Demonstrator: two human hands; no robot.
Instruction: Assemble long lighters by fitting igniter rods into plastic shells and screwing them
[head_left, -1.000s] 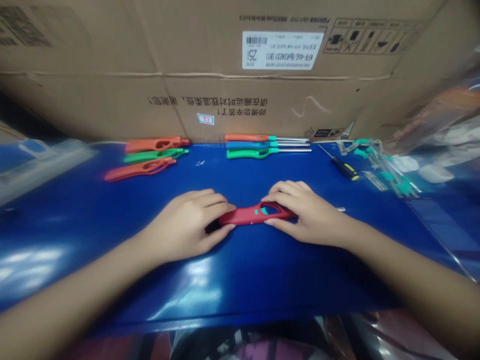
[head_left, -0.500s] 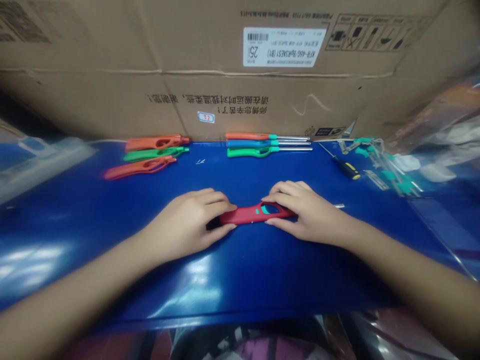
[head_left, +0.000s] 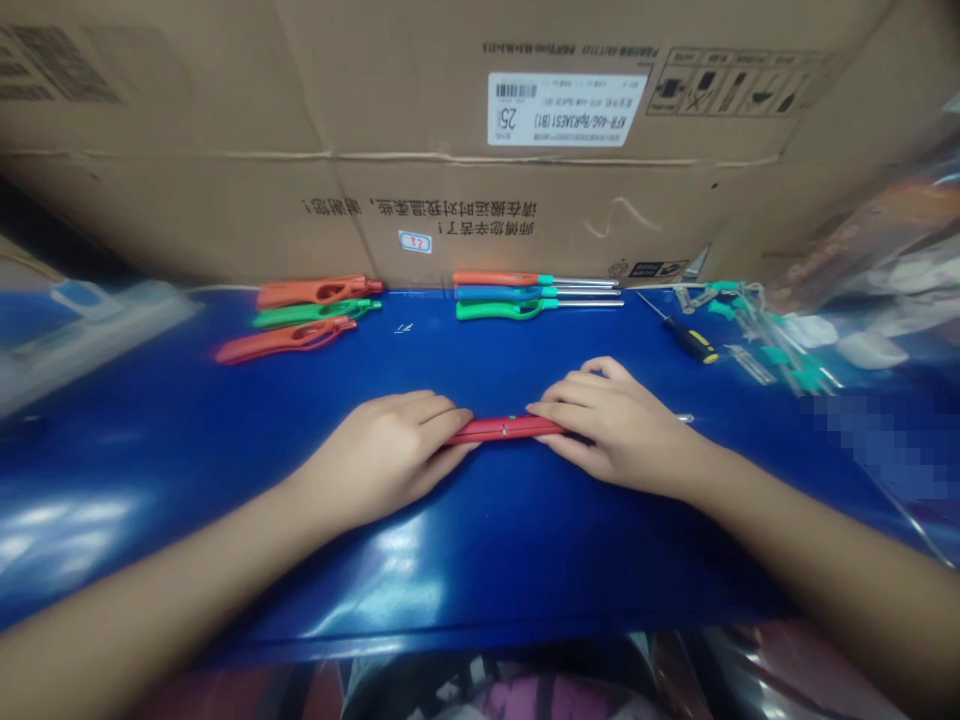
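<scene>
A red lighter of the long-handled kind lies crosswise between my two hands, turned so its narrow edge faces me. My left hand is closed on its left end, thumb below and fingers above. Around the right end are the fingers of my right hand, also closed. A small bit of green shows along the top edge. Past my right hand a short silver metal tip sticks out; I cannot tell whether it belongs to the lighter. Both ends of the red body are covered by my fingers.
Along the back of the blue table lie orange and green lighter bodies, and lighters with metal tubes. A screwdriver and a heap of green and metal parts are at the right. A cardboard box stands behind.
My hands have rolled the red lighter about its length, from its broad side with the loop opening showing to its narrow edge. The other things lie as before.
</scene>
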